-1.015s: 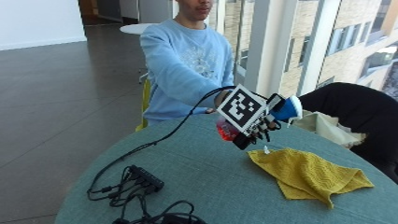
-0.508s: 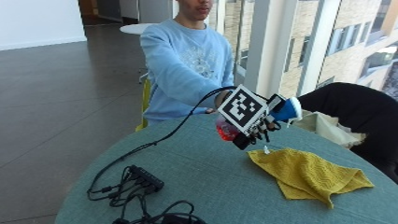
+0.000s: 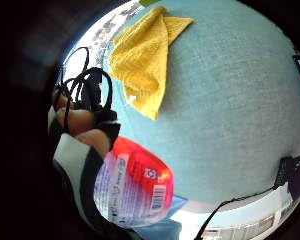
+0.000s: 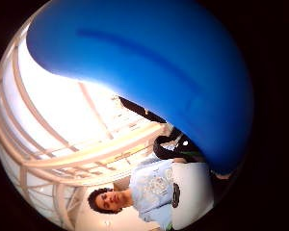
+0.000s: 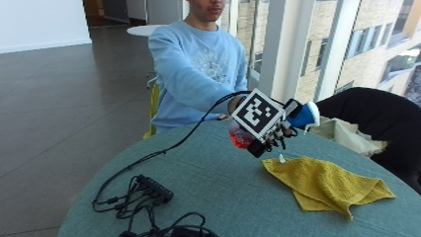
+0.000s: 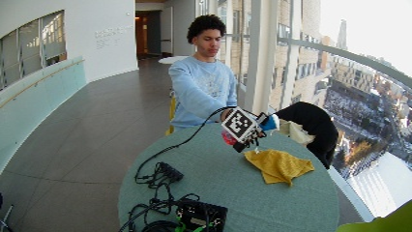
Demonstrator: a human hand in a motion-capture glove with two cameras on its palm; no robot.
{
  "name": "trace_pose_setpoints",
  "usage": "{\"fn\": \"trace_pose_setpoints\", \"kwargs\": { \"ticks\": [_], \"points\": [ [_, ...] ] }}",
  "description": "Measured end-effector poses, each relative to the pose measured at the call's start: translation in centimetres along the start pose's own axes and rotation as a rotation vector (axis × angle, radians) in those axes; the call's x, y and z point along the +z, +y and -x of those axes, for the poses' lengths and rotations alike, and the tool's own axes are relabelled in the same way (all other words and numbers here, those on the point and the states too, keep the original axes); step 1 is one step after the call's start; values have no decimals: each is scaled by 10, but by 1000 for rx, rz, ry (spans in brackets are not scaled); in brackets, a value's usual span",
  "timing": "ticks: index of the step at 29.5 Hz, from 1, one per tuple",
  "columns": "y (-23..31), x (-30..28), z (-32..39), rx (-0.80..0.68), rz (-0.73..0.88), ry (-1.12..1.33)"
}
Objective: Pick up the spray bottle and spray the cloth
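Fingers of the gloved right hand (image 5: pixel 276 132) curl around the spray bottle (image 5: pixel 242 137), holding it up above the table (image 5: pixel 217 192), and against the earlier outside views nothing visible has shifted: hand, bottle and cloth sit as they did a second ago.

The bottle has a blue trigger head (image 5: pixel 305 116) poking out past the hand at about 2 o'clock, and a body holding red liquid at about 8 o'clock from the hand. In the little finger side palm view the body (image 3: pixel 135 187) is close to the palm, with a pale printed label and barcode wrapped round it; in the thumb side view the smooth, rounded blue head (image 4: pixel 154 72) fills much of the picture.

The yellow cloth (image 5: pixel 325 185) lies rumpled and partly folded on the table at about 4 o'clock from the hand, near but apart from the bottle. Its weave looks ribbed, and a small white tag shows at its near corner.

The table is round with a teal, fabric-like top. A black cable (image 5: pixel 168 148) runs from the hand down to a black adapter block (image 5: pixel 152 187) and a tangle of wires at about 8 o'clock, well apart from the cloth. A dark garment over a chair (image 5: pixel 378 116) stands behind the table at 3 o'clock.
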State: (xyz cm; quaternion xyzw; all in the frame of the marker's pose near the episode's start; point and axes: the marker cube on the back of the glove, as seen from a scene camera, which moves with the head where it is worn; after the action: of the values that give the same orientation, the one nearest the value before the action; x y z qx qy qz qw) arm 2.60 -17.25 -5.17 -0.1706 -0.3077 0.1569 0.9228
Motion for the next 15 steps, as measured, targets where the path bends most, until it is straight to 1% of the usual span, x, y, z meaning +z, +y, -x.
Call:
{"fn": "trace_pose_setpoints", "kwargs": {
  "ticks": [6,11,15],
  "points": [
    [-4,0,6,-2,-32,-29],
    [-3,2,6,-2,-20,-29],
    [-3,8,14,-60,-39,-11]
  ]
}}
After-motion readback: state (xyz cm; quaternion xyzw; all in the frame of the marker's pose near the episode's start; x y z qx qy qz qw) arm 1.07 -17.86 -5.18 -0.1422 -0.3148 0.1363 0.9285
